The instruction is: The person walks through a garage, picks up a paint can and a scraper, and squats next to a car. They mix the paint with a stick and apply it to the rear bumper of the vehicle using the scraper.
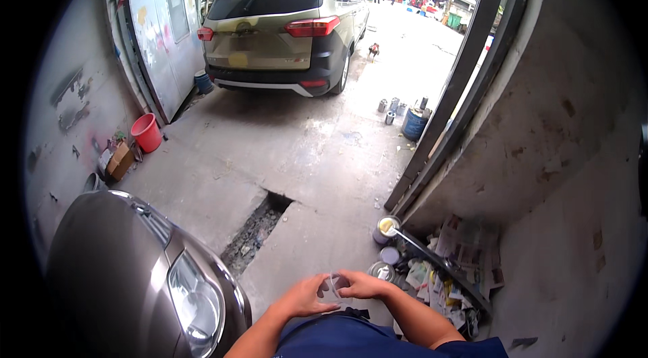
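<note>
1. a workshop doorway is seen from above, through a head-worn fisheye camera; both bare forearms come in from the lower edge and meet at the bottom centre.
2. a small clear plastic item [333, 285], perhaps a thin cup or a bit of film, is held between the two hands, just in front of the body; its exact kind cannot be told.
3. the left hand [305, 296] is curled, with fingertips pinched on the item's left edge.
4. the right hand [364, 284] is closed over its right side, thumb towards the left hand.
5. directly beyond the hands, on the concrete floor [304, 155], open paint tins [387, 228] and crumpled newspapers [455, 270] are seen against the right wall.
6. the bonnet and headlight of a brown car [135, 277] sit close on the left; a green suv [283, 23] is parked further out, and a red bucket [146, 132] stands by the left wall.
7. judged from the grip, the handling is best done with light, even fingertip pressure, since thin clear plastic is likely to crease or slip, and with the item kept away from the tins.
</note>
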A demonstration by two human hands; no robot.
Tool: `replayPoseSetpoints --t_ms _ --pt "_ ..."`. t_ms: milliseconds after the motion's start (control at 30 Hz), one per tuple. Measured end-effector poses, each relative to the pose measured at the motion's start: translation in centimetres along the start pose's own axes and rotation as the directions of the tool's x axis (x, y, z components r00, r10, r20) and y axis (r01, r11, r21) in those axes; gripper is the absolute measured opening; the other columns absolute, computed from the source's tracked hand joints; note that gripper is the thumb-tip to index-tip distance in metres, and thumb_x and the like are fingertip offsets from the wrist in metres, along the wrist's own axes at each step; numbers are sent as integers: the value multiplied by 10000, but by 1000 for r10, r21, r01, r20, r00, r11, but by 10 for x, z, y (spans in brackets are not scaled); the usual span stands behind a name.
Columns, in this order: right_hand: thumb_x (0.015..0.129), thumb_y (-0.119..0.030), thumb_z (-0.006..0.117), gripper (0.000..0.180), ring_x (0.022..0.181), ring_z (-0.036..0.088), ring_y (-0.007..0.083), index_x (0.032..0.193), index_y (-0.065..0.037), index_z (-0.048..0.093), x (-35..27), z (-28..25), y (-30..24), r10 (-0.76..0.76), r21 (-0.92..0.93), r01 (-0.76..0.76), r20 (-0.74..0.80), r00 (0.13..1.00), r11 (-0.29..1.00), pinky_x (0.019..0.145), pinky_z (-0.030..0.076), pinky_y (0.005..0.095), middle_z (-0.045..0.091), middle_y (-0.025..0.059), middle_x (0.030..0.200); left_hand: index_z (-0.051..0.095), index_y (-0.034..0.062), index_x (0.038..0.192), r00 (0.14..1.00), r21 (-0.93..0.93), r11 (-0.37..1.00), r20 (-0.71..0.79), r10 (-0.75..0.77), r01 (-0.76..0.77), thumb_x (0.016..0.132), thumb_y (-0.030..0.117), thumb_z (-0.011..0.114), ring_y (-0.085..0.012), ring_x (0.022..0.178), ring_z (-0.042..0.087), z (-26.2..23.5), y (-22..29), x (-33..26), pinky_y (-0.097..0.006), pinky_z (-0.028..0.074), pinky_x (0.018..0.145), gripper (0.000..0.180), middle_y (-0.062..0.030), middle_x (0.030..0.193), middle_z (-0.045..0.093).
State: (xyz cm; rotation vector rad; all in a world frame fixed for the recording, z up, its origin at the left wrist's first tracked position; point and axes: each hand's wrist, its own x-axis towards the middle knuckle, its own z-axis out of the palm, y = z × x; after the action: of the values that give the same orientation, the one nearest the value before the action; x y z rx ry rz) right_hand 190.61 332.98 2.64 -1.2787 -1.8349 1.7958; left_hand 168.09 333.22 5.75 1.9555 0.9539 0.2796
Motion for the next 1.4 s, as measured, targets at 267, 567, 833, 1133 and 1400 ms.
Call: replayPoseSetpoints --t_ms 267,567,833,1133,1400 --pt "850 -216 637 528 887 587 175 1295 1 453 122 -124 -4 159 -29 -164 -129 979 986 799 476 313 633 99 1009 440 17 1309 999 -40 999 41 7 -5 671 454 812 -281 912 609 -81 -73 157 -378 504 791 858 -160 1037 608" --pt "918 -193 584 503 871 580 141 1358 -12 421 191 -240 -8 216 406 -135 -160 963 904 738 486 284 615 87 979 420 -2 1323 989 -17 999 141 -41 43 663 441 820 -278 917 607 -184 -90 295 -371 504 819 890 -152 1050 595" --pt "919 -223 601 451 800 576 125 1305 -21 484 265 -348 12 167 342 -103 -163 972 934 682 478 286 612 75 863 430 -1 1313 989 -25 998 136 -52 56 651 405 847 -233 862 624 -218 -107 415 -347 511 780 881 -130 990 618" --pt "959 -235 531 355 711 548 113 1246 -25 527 349 -477 11 184 449 -104 -140 973 887 640 473 269 586 46 795 390 -14 1361 924 -180 913 -48 -379 365 637 371 858 -198 840 614 -277 -108 487 -326 512 768 944 -131 1010 624" --pt "974 -213 480 253 687 450 102 1132 -45 583 462 -504 -22 128 245 -83 -174 976 966 628 413 272 493 -5 734 413 -40 1303 558 -550 675 -396 -730 492 660 302 854 -208 830 650 -274 -227 386 -323 534 745 852 -156 972 638"
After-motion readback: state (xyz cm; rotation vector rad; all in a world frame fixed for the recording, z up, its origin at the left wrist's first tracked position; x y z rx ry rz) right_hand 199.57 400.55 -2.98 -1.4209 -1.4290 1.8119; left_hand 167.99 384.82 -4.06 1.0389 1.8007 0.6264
